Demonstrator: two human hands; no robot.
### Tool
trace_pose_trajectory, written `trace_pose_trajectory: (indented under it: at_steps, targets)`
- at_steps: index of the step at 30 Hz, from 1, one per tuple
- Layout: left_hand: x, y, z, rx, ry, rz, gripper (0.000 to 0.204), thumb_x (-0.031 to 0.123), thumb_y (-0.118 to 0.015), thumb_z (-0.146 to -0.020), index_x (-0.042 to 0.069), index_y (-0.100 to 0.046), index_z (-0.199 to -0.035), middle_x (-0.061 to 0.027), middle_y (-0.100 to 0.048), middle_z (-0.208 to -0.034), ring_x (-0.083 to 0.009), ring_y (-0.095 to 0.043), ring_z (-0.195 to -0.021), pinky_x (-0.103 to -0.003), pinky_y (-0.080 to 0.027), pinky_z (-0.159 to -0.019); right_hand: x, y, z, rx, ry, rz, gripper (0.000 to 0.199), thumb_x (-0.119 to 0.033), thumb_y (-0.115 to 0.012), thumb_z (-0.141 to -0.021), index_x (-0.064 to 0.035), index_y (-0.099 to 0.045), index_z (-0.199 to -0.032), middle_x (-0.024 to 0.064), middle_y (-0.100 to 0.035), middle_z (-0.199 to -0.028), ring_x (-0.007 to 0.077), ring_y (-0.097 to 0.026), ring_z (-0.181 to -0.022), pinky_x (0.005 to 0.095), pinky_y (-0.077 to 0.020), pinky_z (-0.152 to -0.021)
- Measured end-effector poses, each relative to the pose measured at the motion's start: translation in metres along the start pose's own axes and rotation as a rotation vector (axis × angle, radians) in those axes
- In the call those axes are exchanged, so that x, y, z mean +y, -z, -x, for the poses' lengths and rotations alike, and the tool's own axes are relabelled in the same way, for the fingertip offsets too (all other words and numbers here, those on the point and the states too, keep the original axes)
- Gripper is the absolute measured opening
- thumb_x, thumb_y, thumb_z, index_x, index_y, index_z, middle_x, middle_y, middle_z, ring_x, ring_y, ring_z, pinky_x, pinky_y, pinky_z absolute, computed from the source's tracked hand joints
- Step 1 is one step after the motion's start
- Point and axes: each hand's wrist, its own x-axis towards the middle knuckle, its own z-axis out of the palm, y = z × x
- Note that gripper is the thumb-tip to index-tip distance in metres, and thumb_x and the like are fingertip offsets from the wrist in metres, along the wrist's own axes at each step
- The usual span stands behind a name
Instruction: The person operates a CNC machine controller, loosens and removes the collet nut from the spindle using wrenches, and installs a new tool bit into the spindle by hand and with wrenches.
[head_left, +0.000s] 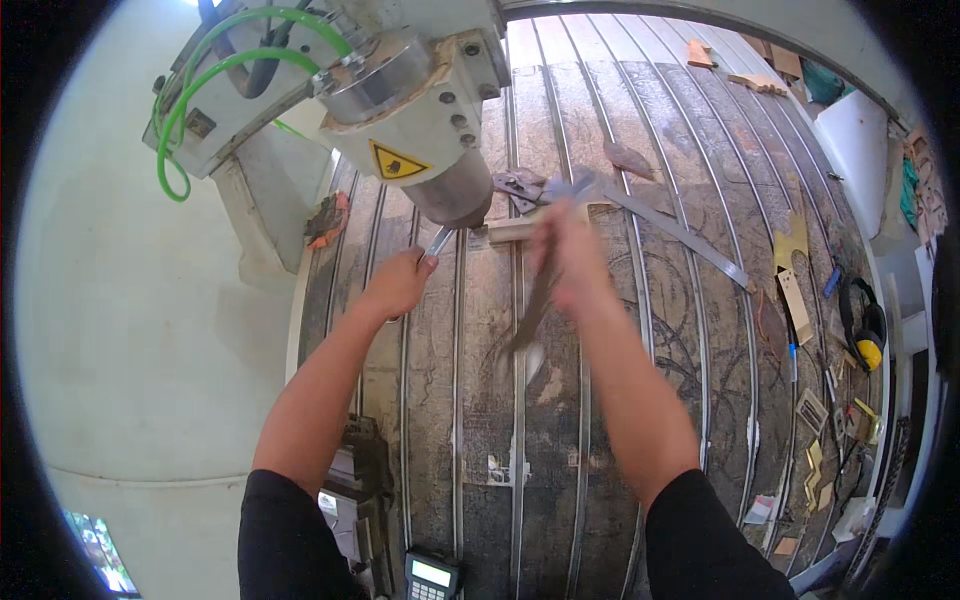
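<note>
In the head view, the left hand [398,283] is closed around a slim metal wrench [438,243], its fingers [425,264] pressed together on the handle. The wrench runs up and to the right from those fingers and ends just under the round metal spindle nose [452,195] of the grey machine head [420,100]. Green hoses [200,70] loop over the head, above and to the left of the left fingers.

The right hand [572,262] is blurred with motion. It grips a long dark tool [535,305] that hangs down and to the left from the fingers; whether those fingers are wrapped fully shut I cannot tell through the blur. Just above the right fingers lies a pale wood block [512,231] on the slotted tabletop [480,400], and a flat metal bar [680,235] slants away to their right. Far to the right of both hands, yellow ear muffs [866,335] rest near the tabletop's edge among small wood offcuts [795,300]. Below the left forearm sits a handheld controller [430,577].
</note>
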Motion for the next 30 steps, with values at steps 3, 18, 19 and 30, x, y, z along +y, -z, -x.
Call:
trace_pose_trajectory:
  at_steps: [3,18,19,30]
  targets:
    - [-0.013,-0.013,-0.006,0.044,-0.02,0.034,0.035,0.031,-0.042,-0.088,-0.003,-0.053,-0.088,-0.0271,-0.056,-0.085,-0.0424,-0.053,-0.084,-0.047,-0.04,-0.073,0.003,0.003,0.022,0.136,0.156,-0.233,0.018,-0.021,-0.044,-0.09,-0.0032,-0.048,-0.089,0.0066,-0.053,-0.069,0.0168,-0.05,-0.052,0.031,-0.0448,-0.054]
    - [-0.071,0.035,-0.13,0.269,-0.584,-0.336,0.028,0.018,-0.051,-0.082,0.009,-0.055,-0.109,-0.0122,-0.054,-0.113,-0.0281,-0.05,-0.105,-0.037,-0.038,-0.09,-0.008,0.042,0.009,-0.654,-0.367,0.496,0.036,-0.006,-0.05,-0.084,-0.0001,-0.042,-0.119,0.0105,-0.056,-0.092,0.0117,-0.056,-0.058,0.0248,-0.0481,-0.054]
    - [-0.066,0.034,-0.133,0.238,-0.548,-0.251,0.032,0.017,-0.053,-0.081,0.012,-0.054,-0.113,-0.0098,-0.052,-0.117,-0.026,-0.049,-0.108,-0.035,-0.037,-0.093,-0.022,0.037,0.008,-0.607,-0.416,0.538,0.04,-0.006,-0.05,-0.084,-0.0012,-0.041,-0.122,0.0105,-0.057,-0.091,0.0114,-0.056,-0.06,0.0243,-0.0482,-0.055]
    - [-0.028,0.05,-0.07,-0.164,-0.219,-0.59,0.031,0.03,-0.047,-0.084,0.005,-0.055,-0.1,-0.0201,-0.056,-0.101,-0.0333,-0.053,-0.098,-0.04,-0.042,-0.08,-0.009,0.029,0.011,-0.633,-0.306,0.569,0.046,-0.011,-0.052,-0.084,-0.0014,-0.036,-0.126,0.0084,-0.057,-0.088,0.0104,-0.055,-0.058,0.0249,-0.0466,-0.053]
